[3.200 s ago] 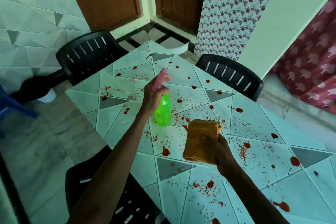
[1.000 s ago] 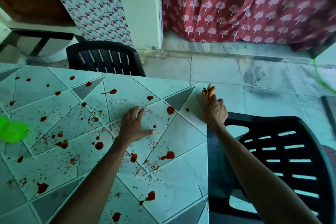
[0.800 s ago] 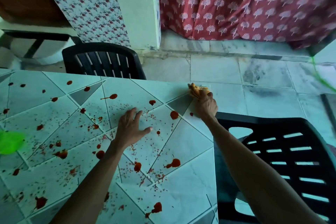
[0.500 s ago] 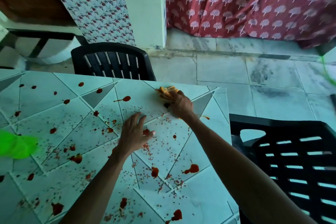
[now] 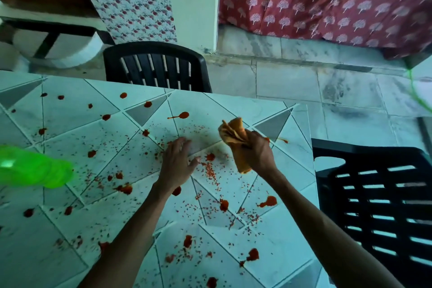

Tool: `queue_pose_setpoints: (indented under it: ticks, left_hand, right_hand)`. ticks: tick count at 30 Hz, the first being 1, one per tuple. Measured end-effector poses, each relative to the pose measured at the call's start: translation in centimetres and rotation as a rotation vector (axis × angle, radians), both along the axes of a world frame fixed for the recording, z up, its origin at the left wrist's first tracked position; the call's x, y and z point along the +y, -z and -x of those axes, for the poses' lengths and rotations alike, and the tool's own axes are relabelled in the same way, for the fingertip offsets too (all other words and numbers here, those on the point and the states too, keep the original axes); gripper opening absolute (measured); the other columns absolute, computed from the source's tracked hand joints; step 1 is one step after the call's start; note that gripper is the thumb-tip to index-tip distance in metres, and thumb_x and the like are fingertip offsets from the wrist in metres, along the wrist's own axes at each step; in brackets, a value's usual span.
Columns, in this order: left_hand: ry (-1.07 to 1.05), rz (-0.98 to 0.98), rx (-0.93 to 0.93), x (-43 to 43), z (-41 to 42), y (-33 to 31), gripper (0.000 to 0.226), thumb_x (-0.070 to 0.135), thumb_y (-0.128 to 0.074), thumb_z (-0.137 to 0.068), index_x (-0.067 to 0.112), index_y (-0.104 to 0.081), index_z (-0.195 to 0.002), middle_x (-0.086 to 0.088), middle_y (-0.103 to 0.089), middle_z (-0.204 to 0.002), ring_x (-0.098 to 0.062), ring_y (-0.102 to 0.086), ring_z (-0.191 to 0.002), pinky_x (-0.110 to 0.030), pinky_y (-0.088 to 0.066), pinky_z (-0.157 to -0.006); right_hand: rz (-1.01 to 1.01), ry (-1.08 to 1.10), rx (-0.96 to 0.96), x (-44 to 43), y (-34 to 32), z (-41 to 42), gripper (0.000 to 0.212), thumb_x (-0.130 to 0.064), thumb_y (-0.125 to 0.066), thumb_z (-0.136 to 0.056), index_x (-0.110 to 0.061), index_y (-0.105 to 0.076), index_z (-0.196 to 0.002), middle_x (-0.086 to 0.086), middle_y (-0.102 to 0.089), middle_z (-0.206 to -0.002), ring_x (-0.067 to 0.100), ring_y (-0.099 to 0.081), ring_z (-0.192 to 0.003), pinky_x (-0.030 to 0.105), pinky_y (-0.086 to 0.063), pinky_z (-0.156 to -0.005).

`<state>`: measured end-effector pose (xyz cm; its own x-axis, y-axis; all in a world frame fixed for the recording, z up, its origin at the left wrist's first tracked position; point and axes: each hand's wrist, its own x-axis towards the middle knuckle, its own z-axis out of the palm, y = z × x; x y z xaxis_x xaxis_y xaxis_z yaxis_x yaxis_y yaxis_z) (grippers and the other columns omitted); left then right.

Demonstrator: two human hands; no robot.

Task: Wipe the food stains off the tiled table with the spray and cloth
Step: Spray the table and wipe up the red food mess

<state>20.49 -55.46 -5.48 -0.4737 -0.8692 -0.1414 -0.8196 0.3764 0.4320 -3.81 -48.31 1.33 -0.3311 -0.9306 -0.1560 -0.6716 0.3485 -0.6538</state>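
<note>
Left hand [image 5: 176,163] flat on red-spattered tiled table [image 5: 70,110], right hand [image 5: 258,153] gripping cloth [image 5: 233,132], black chairs [image 5: 156,68] alongside

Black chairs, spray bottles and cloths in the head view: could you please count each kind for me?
2 black slatted plastic chairs
1 translucent green plastic spray bottle
1 crumpled orange cloth
Total: 4

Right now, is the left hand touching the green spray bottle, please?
Apart: the head view shows the left hand flat on the table, with stained tiles between it and the spray bottle.
</note>
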Motion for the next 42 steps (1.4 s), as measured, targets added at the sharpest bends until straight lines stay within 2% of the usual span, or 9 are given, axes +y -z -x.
queue_pose_setpoints:
  ticks: [6,12,18,21,25,29,33,38,42]
  left_hand:
    - [0.014,0.008,-0.016,0.1,-0.5,-0.1,0.059,0.050,-0.056,-0.092,0.020,-0.044,-0.141,-0.007,-0.034,-0.151,-0.027,-0.029,-0.139,-0.044,-0.032,-0.110]
    - [-0.005,0.024,-0.012,0.1,-2.8,-0.2,0.060,0.046,-0.060,-0.091,0.015,-0.047,-0.140,-0.009,-0.040,-0.148,-0.027,-0.033,-0.138,-0.045,-0.032,-0.111]
    - [-0.014,0.043,-0.004,0.8,-4.9,-0.5,0.052,0.041,-0.065,-0.089,0.014,-0.052,-0.132,-0.010,-0.047,-0.141,-0.029,-0.041,-0.131,-0.047,-0.038,-0.106]
    - [-0.042,0.028,-0.026,1.2,-5.2,-0.5,0.055,0.039,-0.068,-0.088,0.014,-0.051,-0.134,-0.011,-0.046,-0.143,-0.030,-0.040,-0.134,-0.046,-0.036,-0.107]
    - [-0.015,0.031,-0.035,1.8,-4.7,-0.8,0.056,0.037,-0.069,-0.087,0.014,-0.051,-0.135,-0.013,-0.044,-0.145,-0.034,-0.038,-0.135,-0.049,-0.036,-0.108]
    - [0.071,-0.013,-0.071,2.6,-3.1,-1.0,0.071,0.050,-0.068,-0.085,0.018,-0.042,-0.143,-0.009,-0.034,-0.151,-0.031,-0.029,-0.139,-0.047,-0.033,-0.110]
    - [0.121,-0.035,-0.080,3.7,-1.9,-1.0,0.083,0.059,-0.066,-0.082,0.016,-0.037,-0.146,-0.009,-0.027,-0.155,-0.031,-0.023,-0.142,-0.049,-0.027,-0.114]
    - [0.145,-0.059,-0.104,5.0,-1.4,-1.3,0.096,0.061,-0.069,-0.079,0.016,-0.027,-0.153,-0.009,-0.016,-0.161,-0.032,-0.012,-0.148,-0.048,-0.017,-0.118]
    - [0.154,-0.046,-0.128,5.9,-2.2,-1.6,0.101,0.062,-0.071,-0.076,0.013,-0.028,-0.153,-0.012,-0.021,-0.160,-0.033,-0.016,-0.147,-0.049,-0.020,-0.116]
  right_hand:
    - [-0.179,0.320,0.189,4.9,2.3,2.1,0.025,-0.035,-0.056,-0.100,-0.016,-0.060,-0.116,0.009,-0.057,-0.096,0.028,-0.058,-0.075,0.037,-0.048,-0.061]
    - [-0.206,0.221,0.036,1.8,4.3,-4.1,0.049,-0.020,-0.052,-0.102,-0.022,-0.041,-0.149,0.018,-0.056,-0.124,0.035,-0.063,-0.100,0.033,-0.046,-0.070]
    - [-0.201,0.031,-0.204,-3.8,3.4,-10.9,0.040,-0.025,-0.054,-0.100,-0.024,-0.053,-0.139,0.016,-0.064,-0.122,0.032,-0.065,-0.105,0.048,-0.057,-0.085]
    - [-0.177,-0.043,-0.312,-3.7,1.2,-11.8,0.034,-0.028,-0.058,-0.097,-0.016,-0.062,-0.128,0.015,-0.070,-0.114,0.031,-0.067,-0.101,0.044,-0.057,-0.083]
    - [-0.065,0.048,-0.366,-0.5,-1.4,-8.9,0.057,-0.045,-0.050,-0.077,-0.010,-0.067,-0.119,0.009,-0.072,-0.100,0.021,-0.067,-0.088,0.036,-0.056,-0.073]
    - [0.008,0.155,-0.300,5.0,-3.1,-3.4,0.041,-0.033,-0.058,-0.083,-0.005,-0.067,-0.112,-0.002,-0.068,-0.087,0.016,-0.065,-0.079,0.038,-0.057,-0.074]
    - [-0.015,0.320,-0.234,10.6,-3.3,2.5,0.019,-0.041,-0.062,-0.079,-0.029,-0.068,-0.093,-0.004,-0.072,-0.082,0.014,-0.070,-0.076,0.043,-0.061,-0.071]
    - [-0.094,0.434,-0.159,11.8,-0.9,4.8,0.031,-0.045,-0.065,-0.092,-0.019,-0.069,-0.109,0.003,-0.071,-0.093,0.023,-0.069,-0.081,0.051,-0.060,-0.076]
    - [-0.154,0.321,-0.233,8.5,1.0,0.5,0.033,-0.023,-0.060,-0.099,-0.015,-0.061,-0.131,0.012,-0.071,-0.110,0.025,-0.067,-0.092,0.048,-0.058,-0.084]
